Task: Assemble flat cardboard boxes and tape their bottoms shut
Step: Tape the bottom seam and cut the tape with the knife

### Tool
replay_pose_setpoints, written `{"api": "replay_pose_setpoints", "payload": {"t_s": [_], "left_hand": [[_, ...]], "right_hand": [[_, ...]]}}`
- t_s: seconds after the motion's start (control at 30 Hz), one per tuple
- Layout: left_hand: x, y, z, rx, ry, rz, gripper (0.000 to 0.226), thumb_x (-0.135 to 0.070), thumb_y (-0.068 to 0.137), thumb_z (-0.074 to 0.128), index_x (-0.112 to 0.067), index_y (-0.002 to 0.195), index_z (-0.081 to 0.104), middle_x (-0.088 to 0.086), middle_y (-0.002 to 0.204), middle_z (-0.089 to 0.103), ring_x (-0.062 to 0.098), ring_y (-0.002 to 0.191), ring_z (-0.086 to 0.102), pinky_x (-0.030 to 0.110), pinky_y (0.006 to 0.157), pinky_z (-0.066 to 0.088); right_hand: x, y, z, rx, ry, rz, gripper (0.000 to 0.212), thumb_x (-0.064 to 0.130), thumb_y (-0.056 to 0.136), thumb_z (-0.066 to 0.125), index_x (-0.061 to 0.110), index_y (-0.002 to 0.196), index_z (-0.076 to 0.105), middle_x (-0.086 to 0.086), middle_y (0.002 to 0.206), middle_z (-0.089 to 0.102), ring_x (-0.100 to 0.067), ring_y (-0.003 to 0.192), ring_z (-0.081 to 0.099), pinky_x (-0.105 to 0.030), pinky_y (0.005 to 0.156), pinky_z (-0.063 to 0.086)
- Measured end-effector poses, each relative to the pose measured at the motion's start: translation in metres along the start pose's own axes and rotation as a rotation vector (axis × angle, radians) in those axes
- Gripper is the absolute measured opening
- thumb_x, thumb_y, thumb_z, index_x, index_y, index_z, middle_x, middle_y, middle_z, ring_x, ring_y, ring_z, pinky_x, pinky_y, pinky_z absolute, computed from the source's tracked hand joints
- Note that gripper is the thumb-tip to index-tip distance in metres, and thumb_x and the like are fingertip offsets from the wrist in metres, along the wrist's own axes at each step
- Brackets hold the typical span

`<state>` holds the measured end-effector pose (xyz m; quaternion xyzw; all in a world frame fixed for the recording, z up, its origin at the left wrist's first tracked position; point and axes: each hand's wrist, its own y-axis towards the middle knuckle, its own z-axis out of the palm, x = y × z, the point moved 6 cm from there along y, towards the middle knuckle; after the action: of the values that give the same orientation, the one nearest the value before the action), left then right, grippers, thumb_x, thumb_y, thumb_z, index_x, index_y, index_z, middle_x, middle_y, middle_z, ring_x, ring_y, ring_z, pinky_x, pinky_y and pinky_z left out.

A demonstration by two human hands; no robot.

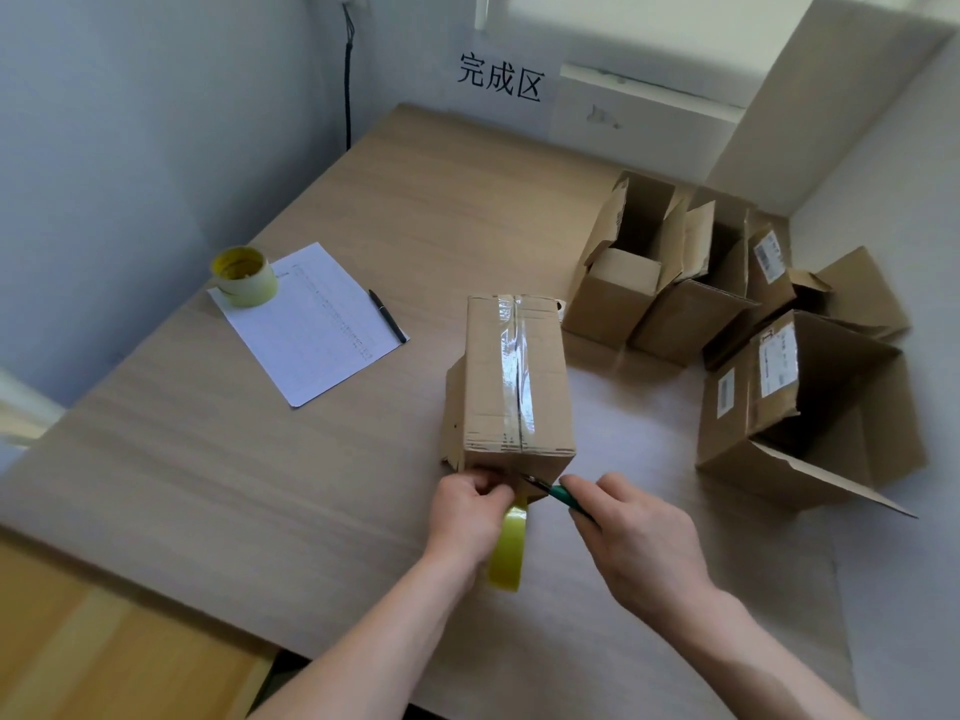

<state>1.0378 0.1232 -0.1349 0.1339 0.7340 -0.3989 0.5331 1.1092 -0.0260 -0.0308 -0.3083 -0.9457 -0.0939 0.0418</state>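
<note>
Near the table's (311,501) front edge, a cardboard box (511,376) stands bottom-up, clear tape running along its centre seam. Left hand (470,514) has its fingers curled around a yellow-green tape roll (509,548) at the box's near face; right hand (636,537) grips a green-handled cutter (553,491), blade tip at the tape just beside the left fingers. Assembled open boxes (675,283) cluster far right; spare tape roll (244,275) sits on a paper sheet (317,330) with a pen (387,315), far left.

Taped box (511,376) stands left of open boxes (727,283).
</note>
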Motion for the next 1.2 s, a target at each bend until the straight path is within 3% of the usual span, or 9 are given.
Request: {"api": "replay_pose_setpoints", "payload": {"t_s": [0.13, 0.23, 0.53, 0.67, 0.77, 1.0, 1.1, 1.2], "left_hand": [[-0.002, 0.002, -0.003, -0.047, 0.011, 0.006, 0.029, -0.032, 0.060, 0.062, -0.004, 0.063, 0.064, -0.001, 0.051, 0.051, 0.018, 0.054, 0.041, 0.028, 0.054, 0.034], [-0.005, 0.002, -0.003, -0.053, 0.003, -0.013, 0.024, -0.031, 0.059, 0.063, -0.008, 0.055, 0.062, -0.003, 0.047, 0.048, 0.018, 0.052, 0.039, 0.028, 0.053, 0.032], [-0.004, 0.000, -0.006, -0.048, -0.029, -0.110, 0.016, -0.017, 0.070, 0.070, -0.009, 0.056, 0.067, -0.004, 0.049, 0.060, 0.019, 0.053, 0.053, 0.027, 0.055, 0.042], [-0.006, 0.002, -0.006, -0.067, -0.040, -0.130, 0.017, -0.011, 0.073, 0.070, -0.008, 0.057, 0.066, -0.001, 0.052, 0.062, 0.020, 0.058, 0.057, 0.029, 0.058, 0.044], [-0.007, 0.003, -0.007, -0.078, -0.032, -0.135, 0.020, -0.011, 0.074, 0.070, -0.007, 0.055, 0.064, 0.001, 0.051, 0.059, 0.020, 0.058, 0.057, 0.030, 0.058, 0.043], [-0.007, 0.003, -0.010, -0.076, 0.006, -0.129, 0.012, -0.011, 0.073, 0.071, -0.008, 0.062, 0.068, -0.003, 0.052, 0.062, 0.018, 0.058, 0.059, 0.027, 0.057, 0.045], [-0.006, 0.003, -0.010, -0.064, 0.027, -0.138, 0.010, -0.012, 0.070, 0.073, -0.002, 0.067, 0.071, 0.000, 0.056, 0.065, 0.018, 0.057, 0.059, 0.029, 0.057, 0.046], [0.003, -0.001, -0.014, -0.056, 0.083, -0.156, 0.021, -0.016, 0.066, 0.074, -0.006, 0.053, 0.061, 0.005, 0.053, 0.051, 0.019, 0.053, 0.045, 0.030, 0.053, 0.035]], "right_hand": [[0.000, 0.005, 0.008, 0.018, -0.059, -0.035, 0.025, 0.028, 0.086, 0.071, 0.024, 0.110, 0.065, 0.002, 0.074, 0.050, -0.023, 0.052, 0.048, -0.030, 0.038, 0.032], [0.000, 0.007, 0.008, 0.027, -0.078, -0.053, 0.025, 0.027, 0.085, 0.072, 0.024, 0.109, 0.064, 0.002, 0.074, 0.049, -0.023, 0.051, 0.047, -0.030, 0.037, 0.030], [0.011, 0.014, -0.009, 0.197, -0.217, -0.041, 0.024, 0.026, 0.073, 0.081, 0.029, 0.090, 0.064, 0.004, 0.064, 0.045, -0.022, 0.046, 0.046, -0.028, 0.042, 0.015], [0.019, 0.022, -0.012, 0.276, -0.298, -0.022, 0.020, 0.021, 0.080, 0.070, 0.029, 0.093, 0.057, 0.005, 0.069, 0.036, -0.023, 0.053, 0.044, -0.030, 0.045, 0.002], [0.019, 0.025, -0.006, 0.285, -0.279, 0.006, 0.016, 0.019, 0.093, 0.048, 0.029, 0.105, 0.048, 0.004, 0.078, 0.031, -0.024, 0.063, 0.036, -0.032, 0.046, 0.008], [0.020, 0.022, -0.012, 0.338, -0.273, 0.059, 0.014, 0.020, 0.095, 0.044, 0.029, 0.103, 0.050, 0.004, 0.077, 0.031, -0.026, 0.063, 0.036, -0.032, 0.046, 0.010], [0.022, 0.026, -0.007, 0.356, -0.278, 0.063, 0.022, 0.013, 0.092, 0.043, 0.026, 0.107, 0.053, 0.002, 0.080, 0.032, -0.028, 0.072, 0.050, -0.032, 0.050, 0.019], [0.013, 0.022, 0.005, 0.356, -0.267, 0.079, 0.021, 0.014, 0.093, 0.044, 0.027, 0.108, 0.052, 0.002, 0.083, 0.035, -0.027, 0.072, 0.049, -0.033, 0.055, 0.025]]}}
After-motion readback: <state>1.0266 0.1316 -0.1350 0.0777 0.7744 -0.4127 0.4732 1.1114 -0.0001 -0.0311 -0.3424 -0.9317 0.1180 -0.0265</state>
